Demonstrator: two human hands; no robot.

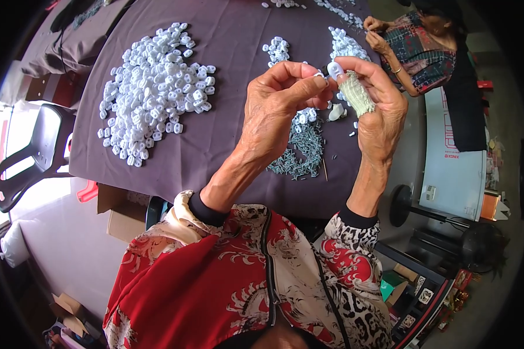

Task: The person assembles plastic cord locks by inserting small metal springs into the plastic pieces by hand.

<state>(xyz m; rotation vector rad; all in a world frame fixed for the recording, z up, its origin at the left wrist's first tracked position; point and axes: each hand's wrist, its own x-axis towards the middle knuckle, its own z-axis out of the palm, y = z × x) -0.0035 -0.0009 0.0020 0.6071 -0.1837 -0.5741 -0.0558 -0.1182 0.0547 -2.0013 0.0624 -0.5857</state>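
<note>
Both hands are raised over the table, their fingertips nearly meeting. Between the thumb and index finger of my right hand (384,110) is a small white oval plastic piece (335,71). A pale green knitted cover (358,94) wraps the right thumb. My left hand (273,107) pinches thumb to index finger beside that piece; what sits in the pinch is too small to make out. Below the hands lies a heap of small grey-green pins or screws (301,152), with a few white plastic parts (304,118) at its upper edge, partly hidden by my fingers.
A large pile of white plastic pieces (157,87) covers the left of the dark tablecloth (227,157). Smaller piles (278,49) lie farther back. Across the table's right side, a co-worker's hands (376,35) handle something small. A black chair (41,145) stands left; a cardboard box (125,218) is below the table edge.
</note>
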